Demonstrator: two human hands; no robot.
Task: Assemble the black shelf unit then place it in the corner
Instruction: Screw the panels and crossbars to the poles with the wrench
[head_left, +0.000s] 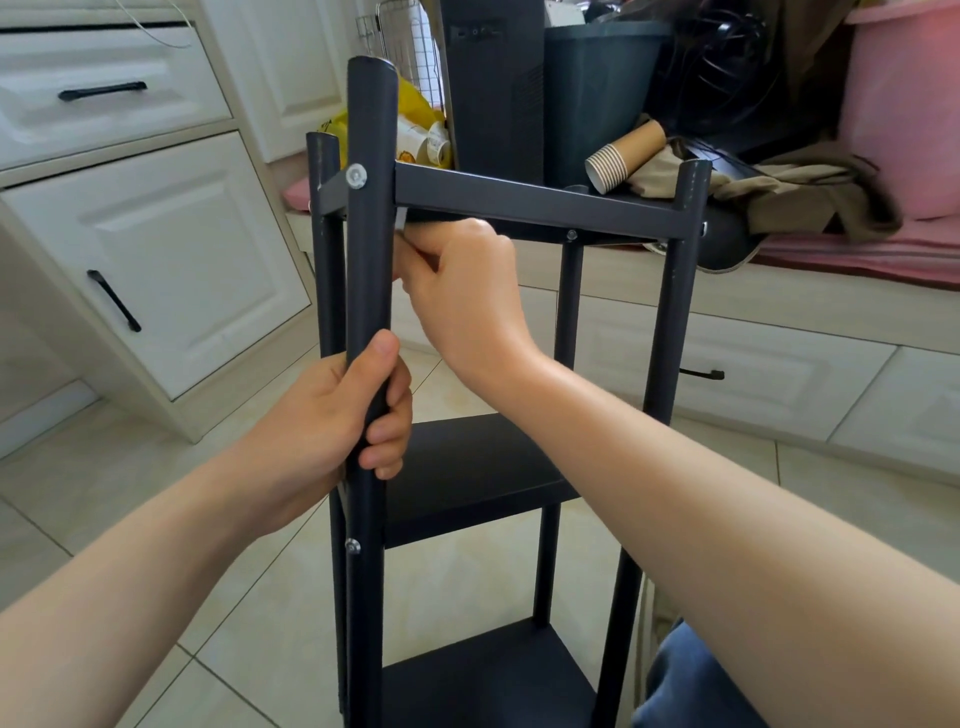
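**Presently: both hands engaged**

Your black shelf unit (467, 467) is standing upright on the tiled floor (130, 457). Your left hand (332, 415) is clamping its near post (371, 234); your right hand (457, 291) is pinching a small pale item (400, 221) under the top shelf (545, 205).

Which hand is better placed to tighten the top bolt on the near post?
Right. The right hand is curled just under the top shelf beside that bolt, while the left hand grips the near post lower down, steadying it.
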